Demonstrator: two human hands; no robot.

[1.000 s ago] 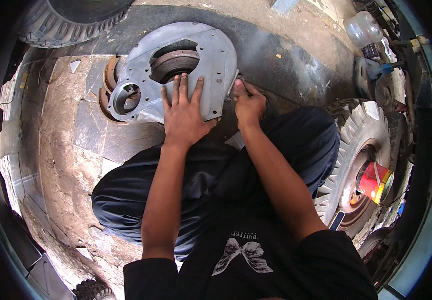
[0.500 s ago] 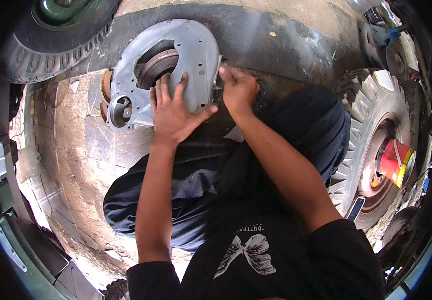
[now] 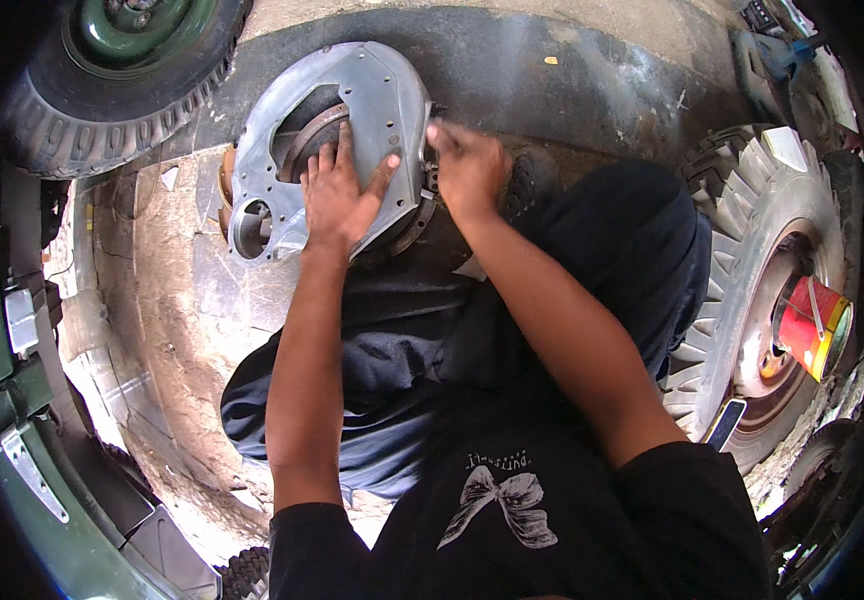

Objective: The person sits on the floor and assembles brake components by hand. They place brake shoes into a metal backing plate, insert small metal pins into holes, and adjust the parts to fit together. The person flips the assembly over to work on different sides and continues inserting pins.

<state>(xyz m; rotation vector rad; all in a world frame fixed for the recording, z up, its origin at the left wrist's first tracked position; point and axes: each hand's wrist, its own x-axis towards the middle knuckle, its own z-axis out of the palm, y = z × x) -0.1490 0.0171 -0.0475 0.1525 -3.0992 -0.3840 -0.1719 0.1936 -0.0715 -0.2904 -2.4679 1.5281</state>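
A grey metal housing plate (image 3: 370, 105), with a large central opening, a smaller round hole at its lower left and bolt holes along its rim, lies in front of me. Through the big opening shows a rusty round part (image 3: 302, 142). My left hand (image 3: 335, 200) rests flat on the plate beside that opening, fingers spread. At the plate's right edge is my right hand (image 3: 472, 172), its fingers curled in, next to a small metal fitting (image 3: 431, 178). Whatever those fingers pinch is hidden. Part of a dark metal ring (image 3: 414, 232) sticks out from under the plate.
A large tyre with a green rim (image 3: 117, 110) is at the upper left. On my right lies another tyre (image 3: 727, 290), bearing a red and yellow can (image 3: 814, 325) and a phone (image 3: 724, 424). Green vehicle bodywork (image 3: 37, 500) borders the left side.
The plate appears shifted and slightly turned, showing more of the ring below it. My left hand has slid a little on it. My right hand stays at its right edge, fingers now more curled.
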